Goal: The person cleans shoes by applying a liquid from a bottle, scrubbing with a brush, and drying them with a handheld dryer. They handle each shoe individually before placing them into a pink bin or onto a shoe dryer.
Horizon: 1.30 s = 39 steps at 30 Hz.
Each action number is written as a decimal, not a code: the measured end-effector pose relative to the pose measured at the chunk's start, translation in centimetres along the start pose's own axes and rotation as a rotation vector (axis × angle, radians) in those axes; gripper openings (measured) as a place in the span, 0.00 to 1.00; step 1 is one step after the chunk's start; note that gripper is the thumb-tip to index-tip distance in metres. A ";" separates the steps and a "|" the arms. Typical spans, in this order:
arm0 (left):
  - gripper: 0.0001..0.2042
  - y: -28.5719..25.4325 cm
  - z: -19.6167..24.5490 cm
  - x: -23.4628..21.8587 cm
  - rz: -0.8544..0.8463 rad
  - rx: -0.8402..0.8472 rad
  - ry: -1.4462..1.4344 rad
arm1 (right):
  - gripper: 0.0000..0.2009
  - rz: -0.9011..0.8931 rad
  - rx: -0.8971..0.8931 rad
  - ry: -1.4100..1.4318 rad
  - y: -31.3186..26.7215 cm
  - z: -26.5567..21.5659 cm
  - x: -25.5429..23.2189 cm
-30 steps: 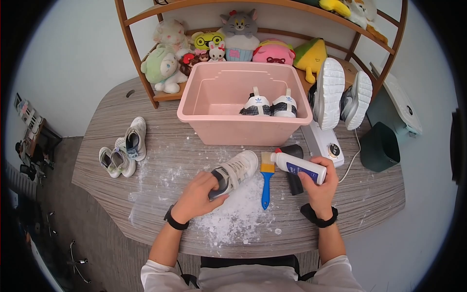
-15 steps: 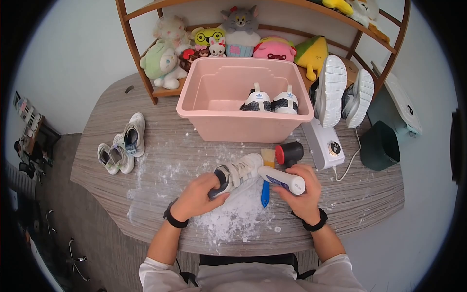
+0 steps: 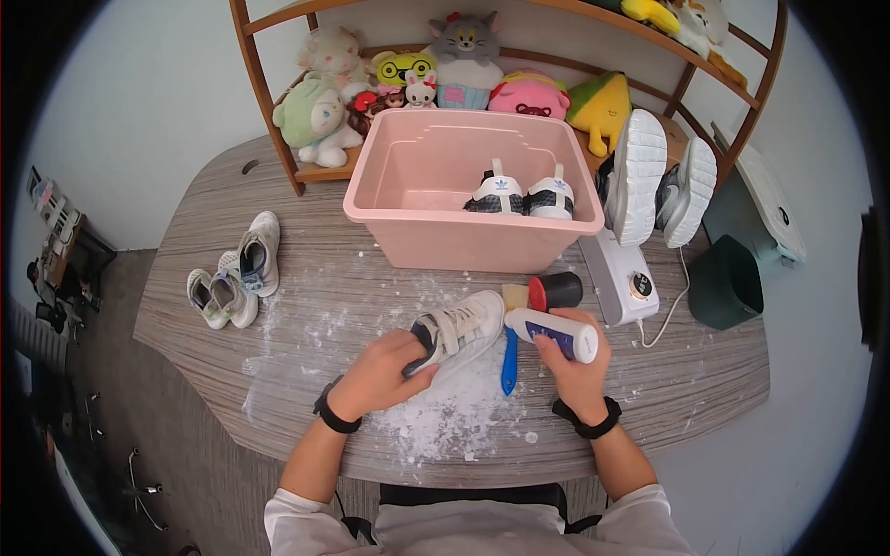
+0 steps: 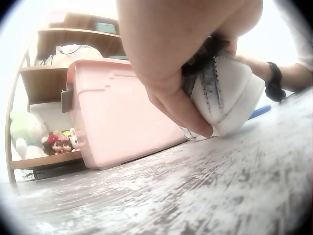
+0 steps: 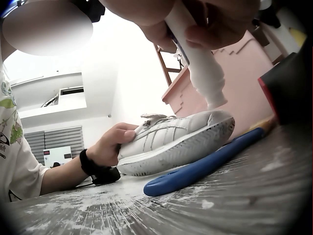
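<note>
My left hand (image 3: 378, 375) grips a white sneaker (image 3: 471, 326) at its heel, with fingers tucked into the opening and the thumb along the side. The toe points away and to the right. A white squeeze bottle (image 3: 554, 332) with a purple label is held in my right hand (image 3: 580, 378), tilted nozzle-down. In the right wrist view the nozzle hangs close over the sneaker's toe. Beside the toe lies a paintbrush with a blue handle (image 3: 509, 366), its bristles partly behind the bottle. White powder (image 3: 431, 417) is spread over the table below the sneaker.
A pink bin (image 3: 464, 243) stands behind, with a pair of sneakers (image 3: 496, 196) inside. A black-and-red cylinder (image 3: 559, 290) lies past the bottle. To the right, shoes (image 3: 640, 181) sit sole-out on a white dryer (image 3: 623, 278). More shoes (image 3: 258, 255) stand at left.
My right hand has brought the bottle leftward to the sneaker's toe and tipped its nozzle down, uncovering the black-and-red cylinder. My left hand keeps hold of the sneaker.
</note>
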<state>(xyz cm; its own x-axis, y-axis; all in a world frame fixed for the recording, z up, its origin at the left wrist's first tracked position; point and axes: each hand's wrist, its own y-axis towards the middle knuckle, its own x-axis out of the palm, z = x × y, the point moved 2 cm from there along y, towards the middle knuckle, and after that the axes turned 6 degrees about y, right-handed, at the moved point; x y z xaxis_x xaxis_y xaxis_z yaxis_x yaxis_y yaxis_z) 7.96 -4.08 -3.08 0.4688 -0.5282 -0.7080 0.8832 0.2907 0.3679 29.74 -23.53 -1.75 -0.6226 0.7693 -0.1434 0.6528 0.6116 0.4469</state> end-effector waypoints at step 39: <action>0.11 -0.2 -0.5 -0.3 0.027 -0.122 0.011 | 0.18 0.076 0.356 0.364 1.0 1.2 0.5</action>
<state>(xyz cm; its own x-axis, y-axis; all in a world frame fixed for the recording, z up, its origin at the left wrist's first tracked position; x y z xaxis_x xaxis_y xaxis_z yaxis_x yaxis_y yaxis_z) 7.62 -3.60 -3.25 0.4918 -0.5106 -0.7053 0.8620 0.4000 0.3115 30.61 -22.30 -2.45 -0.6358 0.7389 0.2231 0.7694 0.6299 0.1065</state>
